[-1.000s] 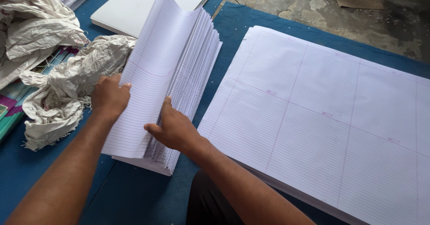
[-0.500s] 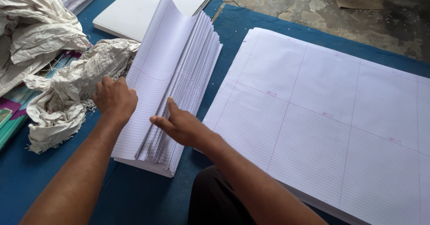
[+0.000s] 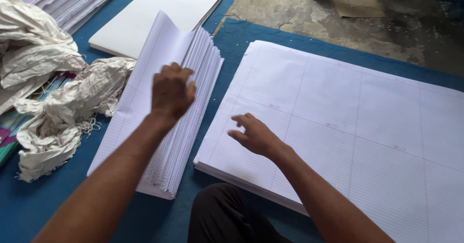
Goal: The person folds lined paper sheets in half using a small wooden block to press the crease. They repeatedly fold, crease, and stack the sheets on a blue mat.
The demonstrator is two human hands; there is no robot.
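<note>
The right hand has left the folded paper stack and now hovers open, fingers spread, over the big ruled sheets beside it. The left hand has slid farther up the stack, pressing flat, gripping nothing.

— What lies at the left edge?
— Crumpled white woven sacking over colourful covers.
— And farther up?
— A plain white sheet stack on the blue tabletop, bare concrete floor beyond.
</note>
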